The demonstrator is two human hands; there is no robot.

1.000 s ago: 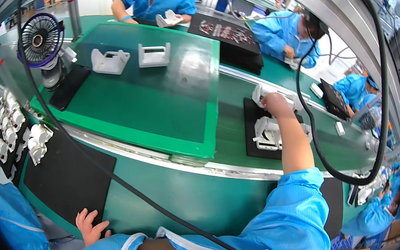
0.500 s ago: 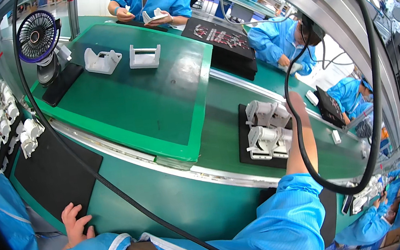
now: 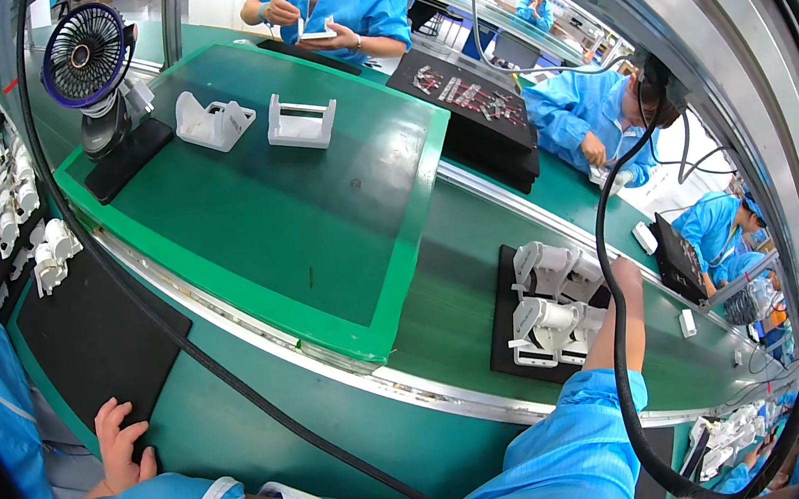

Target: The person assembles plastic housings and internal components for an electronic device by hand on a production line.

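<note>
My right arm reaches out over the green conveyor belt [image 3: 445,289], and my right hand [image 3: 629,282] is at the far right side of a black foam pad [image 3: 502,337]. On that pad stand several white plastic housings [image 3: 545,321] with rounded drum-like parts, close beside my wrist. The fingers of this hand are hidden, so its grip does not show. At the lower left, my left hand [image 3: 123,449] rests on the bench edge near a black mat [image 3: 98,335]. Its fingers are apart and nothing is in them.
Two white brackets [image 3: 303,126] stand on a green-bordered raised board [image 3: 287,234], beside a black fan [image 3: 87,58]. A black cable [image 3: 235,382] hangs across my view. Co-workers in blue [image 3: 336,0] sit opposite. White parts [image 3: 5,200] fill racks at left.
My view has shifted, so the belt and pad appear lower and farther right. My right hand stays beside the pad. The co-worker opposite has raised one hand from a white part.
</note>
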